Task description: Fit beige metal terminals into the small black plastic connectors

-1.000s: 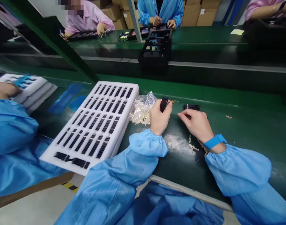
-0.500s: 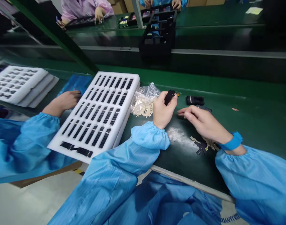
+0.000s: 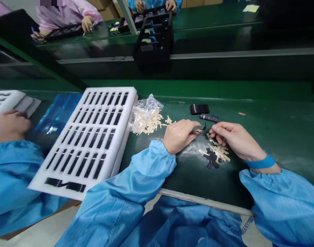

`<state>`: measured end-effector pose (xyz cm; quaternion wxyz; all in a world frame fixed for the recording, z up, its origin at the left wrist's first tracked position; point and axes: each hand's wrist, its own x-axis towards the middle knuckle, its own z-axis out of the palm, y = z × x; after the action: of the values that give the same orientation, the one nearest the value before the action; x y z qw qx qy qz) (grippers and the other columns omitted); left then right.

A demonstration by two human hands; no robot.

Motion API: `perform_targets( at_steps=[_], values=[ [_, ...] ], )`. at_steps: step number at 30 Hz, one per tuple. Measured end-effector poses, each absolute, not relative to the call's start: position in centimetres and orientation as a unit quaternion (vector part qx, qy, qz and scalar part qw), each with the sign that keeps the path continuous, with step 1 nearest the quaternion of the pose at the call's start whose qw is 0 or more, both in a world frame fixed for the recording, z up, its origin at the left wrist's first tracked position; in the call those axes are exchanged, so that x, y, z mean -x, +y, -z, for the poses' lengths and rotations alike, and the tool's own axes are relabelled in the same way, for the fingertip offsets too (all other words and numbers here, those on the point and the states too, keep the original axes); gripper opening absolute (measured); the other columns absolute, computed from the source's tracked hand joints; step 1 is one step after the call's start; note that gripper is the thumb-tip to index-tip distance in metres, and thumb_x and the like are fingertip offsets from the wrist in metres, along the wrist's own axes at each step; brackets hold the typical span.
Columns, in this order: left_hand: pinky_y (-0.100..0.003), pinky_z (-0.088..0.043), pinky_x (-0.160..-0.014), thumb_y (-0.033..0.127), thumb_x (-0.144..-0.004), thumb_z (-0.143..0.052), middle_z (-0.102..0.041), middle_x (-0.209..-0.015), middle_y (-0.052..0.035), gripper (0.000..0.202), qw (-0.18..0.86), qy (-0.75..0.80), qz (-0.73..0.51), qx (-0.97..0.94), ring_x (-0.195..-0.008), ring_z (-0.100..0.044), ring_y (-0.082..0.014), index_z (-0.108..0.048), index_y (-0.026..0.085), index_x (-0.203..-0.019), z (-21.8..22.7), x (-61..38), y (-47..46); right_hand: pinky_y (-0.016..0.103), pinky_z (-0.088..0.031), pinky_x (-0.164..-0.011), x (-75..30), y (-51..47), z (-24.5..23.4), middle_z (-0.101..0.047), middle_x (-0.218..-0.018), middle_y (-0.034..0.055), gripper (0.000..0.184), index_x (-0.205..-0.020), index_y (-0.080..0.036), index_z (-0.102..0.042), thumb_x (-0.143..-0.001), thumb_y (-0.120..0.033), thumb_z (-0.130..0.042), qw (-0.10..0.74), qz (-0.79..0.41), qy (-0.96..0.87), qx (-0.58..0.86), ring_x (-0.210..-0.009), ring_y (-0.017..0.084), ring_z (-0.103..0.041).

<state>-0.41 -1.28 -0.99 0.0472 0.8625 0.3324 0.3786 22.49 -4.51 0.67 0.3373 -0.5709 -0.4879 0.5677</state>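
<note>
My left hand pinches a small, thin black part between thumb and fingers, just above the table. Close to its right, my right hand has its thumb and fingertips pressed together; what they hold, if anything, is too small to make out. Below the fingertips lies a loose pile of cream-coloured strips, with several small black pieces at its left. A flat black part lies beyond the hands, beside a neat row of black strips.
Left of my hands, a white foam tray carries rows of black strips. A clear plastic bag with cream pieces stands against it. A neighbour's hand is at far left. A black crate stands beyond, where other people work.
The view has turned right. My left hand has lowered towards the right hand, and a thin black part shows in its fingers instead of the thicker black bundle. My right fingers have drawn together.
</note>
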Motion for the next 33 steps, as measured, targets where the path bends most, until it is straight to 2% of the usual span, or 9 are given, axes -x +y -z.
perform_targets(
  at_steps=[3, 5, 10, 14, 16, 21, 26, 30, 33],
  values=[
    [-0.027, -0.044, -0.065, 0.034, -0.100, -0.060, -0.069, -0.078, -0.0011, 0.017, -0.007, 0.310, -0.370, -0.876, -0.070, -0.065, -0.0136, -0.066, 0.019, -0.107, 1.2, 0.4, -1.2, 0.021, -0.027, -0.044, -22.3, -4.7, -0.7, -0.049, -0.056, -0.0023, 0.046, -0.080, -0.018, -0.071, -0.087, -0.063, -0.071, 0.293, -0.615, -0.461, 0.568, -0.049, 0.008, -0.038],
    [-0.028, -0.043, -0.064, 0.036, -0.100, -0.060, -0.069, -0.077, -0.0013, 0.019, -0.014, 0.301, -0.370, -0.879, -0.069, -0.064, -0.0136, -0.066, 0.019, -0.107, 1.2, 0.4, -1.2, 0.021, -0.021, -0.043, -22.0, -4.8, -0.8, -0.042, -0.053, -0.0046, 0.047, -0.079, -0.018, -0.070, -0.083, -0.065, -0.073, 0.283, -0.635, -0.444, 0.565, -0.047, 0.007, -0.032],
    [-0.027, -0.044, -0.066, 0.034, -0.099, -0.062, -0.070, -0.081, -0.0015, 0.018, 0.017, 0.297, -0.367, -0.881, -0.072, -0.065, -0.0135, -0.065, 0.019, -0.108, 1.4, 0.4, -1.3, 0.021, -0.021, -0.043, -21.4, -5.0, -1.1, -0.051, -0.061, -0.0027, 0.044, -0.079, -0.017, -0.067, -0.071, -0.057, -0.085, 0.316, -0.639, -0.419, 0.563, -0.049, 0.007, -0.034],
    [-0.025, -0.048, -0.071, 0.034, -0.100, -0.059, -0.069, -0.082, -0.0010, 0.021, 0.085, 0.316, -0.339, -0.882, -0.078, -0.067, -0.0134, -0.065, 0.020, -0.114, 1.6, 0.3, -1.5, 0.021, -0.030, -0.047, -21.4, -4.9, -1.3, -0.056, -0.063, -0.0013, 0.036, -0.079, -0.016, -0.069, -0.073, -0.048, -0.083, 0.372, -0.568, -0.456, 0.576, -0.052, 0.008, -0.041],
    [-0.025, -0.049, -0.073, 0.033, -0.100, -0.058, -0.069, -0.083, -0.0010, 0.021, 0.100, 0.323, -0.326, -0.883, -0.080, -0.068, -0.0137, -0.065, 0.020, -0.115, 1.6, 0.3, -1.5, 0.021, -0.030, -0.047, -21.5, -4.8, -1.2, -0.056, -0.062, -0.0017, 0.031, -0.079, -0.016, -0.069, -0.075, -0.045, -0.081, 0.377, -0.540, -0.472, 0.587, -0.052, 0.008, -0.041],
    [-0.026, -0.047, -0.073, 0.030, -0.100, -0.058, -0.071, -0.086, -0.0025, 0.018, 0.049, 0.321, -0.349, -0.879, -0.079, -0.066, -0.0141, -0.066, 0.019, -0.113, 1.6, 0.5, -1.4, 0.021, -0.021, -0.042, -21.7, -4.8, -1.2, -0.053, -0.058, -0.0008, 0.045, -0.069, -0.016, -0.066, -0.080, -0.058, -0.075, 0.318, -0.572, -0.459, 0.601, -0.046, 0.007, -0.032],
    [-0.028, -0.046, -0.072, 0.034, -0.101, -0.057, -0.070, -0.083, -0.0035, 0.021, 0.038, 0.309, -0.351, -0.883, -0.076, -0.065, -0.0153, -0.066, 0.019, -0.112, 1.6, 0.7, -1.4, 0.020, -0.015, -0.042, -21.3, -5.1, -1.3, -0.043, -0.052, -0.0055, 0.051, -0.075, -0.015, -0.068, -0.073, -0.064, -0.081, 0.293, -0.630, -0.427, 0.579, -0.045, 0.006, -0.027],
    [-0.029, -0.047, -0.076, 0.042, -0.099, -0.060, -0.066, -0.080, -0.0031, 0.028, 0.120, 0.331, -0.333, -0.875, -0.079, -0.064, -0.0167, -0.066, 0.020, -0.114, 1.6, 0.5, -1.6, 0.020, -0.018, -0.043, -20.9, -5.2, -1.4, -0.045, -0.054, -0.0058, 0.046, -0.074, -0.017, -0.065, -0.070, -0.058, -0.086, 0.334, -0.636, -0.416, 0.557, -0.046, 0.006, -0.030],
    [-0.028, -0.049, -0.075, 0.044, -0.093, -0.068, -0.060, -0.075, 0.0009, 0.038, 0.298, 0.387, -0.332, -0.807, -0.076, -0.063, -0.0155, -0.061, 0.021, -0.122, 1.1, -0.1, -1.9, 0.020, -0.024, -0.044, -20.8, -5.1, -1.4, -0.048, -0.056, -0.0049, 0.040, -0.074, -0.017, -0.064, -0.074, -0.052, -0.085, 0.404, -0.576, -0.425, 0.569, -0.049, 0.007, -0.035]
  ],
)
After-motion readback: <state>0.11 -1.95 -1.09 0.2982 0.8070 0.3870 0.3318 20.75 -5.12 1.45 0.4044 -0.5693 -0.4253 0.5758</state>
